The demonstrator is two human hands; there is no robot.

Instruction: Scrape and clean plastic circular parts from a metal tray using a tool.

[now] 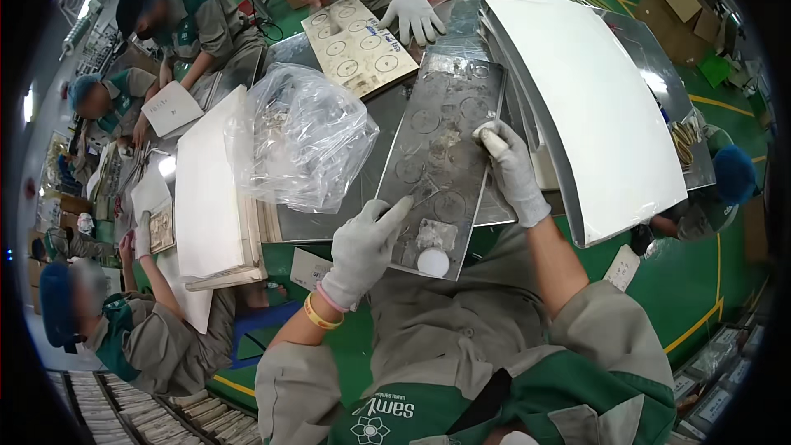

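A long grey metal plate (441,144) with round outlines and worn smudges slants across my lap and the table edge. My right hand (511,169), in a pale glove, is closed on its right edge, thumb on the upper face. At the left edge my left hand (362,251), gloved too, is closed on the plate, a finger lying over its face; the fingers' undersides are hidden. On the plate's near end are a white disc (433,262) and a pale, roughly square patch (437,235). Just left of the plate lies a crumpled clear plastic bag (309,140).
White sheets (589,107) are stacked at right; another thick white stack (210,189) stands left. Across the metal table (321,227), a co-worker's gloved hand (412,15) is beside a cream board (358,45) with circles. Other people sit at left; another person is at far right.
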